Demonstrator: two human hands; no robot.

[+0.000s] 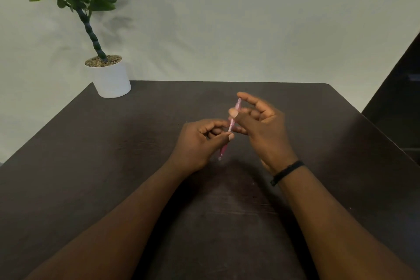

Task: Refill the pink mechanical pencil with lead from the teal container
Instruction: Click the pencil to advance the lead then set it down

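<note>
The pink mechanical pencil (231,125) is held nearly upright above the middle of the dark table (113,166), its tip pointing down toward me. My left hand (200,143) pinches the lower half of the barrel between thumb and fingers. My right hand (261,125) grips the upper part, its thumb against the barrel and its index finger curled over the top end. The other right fingers are spread. The picture is slightly blurred around the pencil. No teal container shows anywhere in view.
A white pot (111,77) with a green plant stands at the far left corner of the table. A pale wall lies behind. A dark piece of furniture (400,102) rises to the right of the table. A black band circles my right wrist.
</note>
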